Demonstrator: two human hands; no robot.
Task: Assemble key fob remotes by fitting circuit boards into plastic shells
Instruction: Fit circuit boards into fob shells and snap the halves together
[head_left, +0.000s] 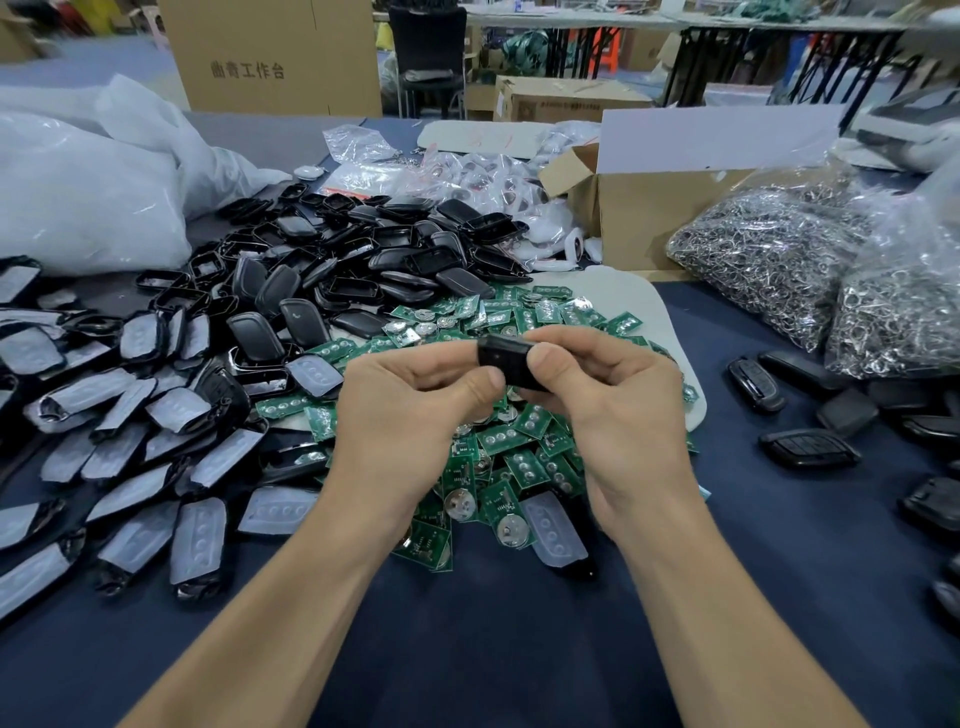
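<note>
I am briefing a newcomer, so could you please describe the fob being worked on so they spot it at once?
Find the heap of green circuit boards in the middle of the blue table. Above it the left hand and right hand meet, pinching a black fob shell between them. It alone is held up; every other shell lies on the table.

I am holding 1 shell (506, 358) between my left hand (410, 400) and right hand (618, 400), above the heap of circuit boards (498, 317) lying mid-table (493, 649). The pile of empty shells (374, 249) is sitting behind the boards, to their left. The padded shells (130, 457) are lying at far left, before a big plastic bag (88, 192). The closed fobs (808, 447) are lying at right, with the bags of key rings (769, 254) sitting behind them, beside the cardboard box (639, 218)
</note>
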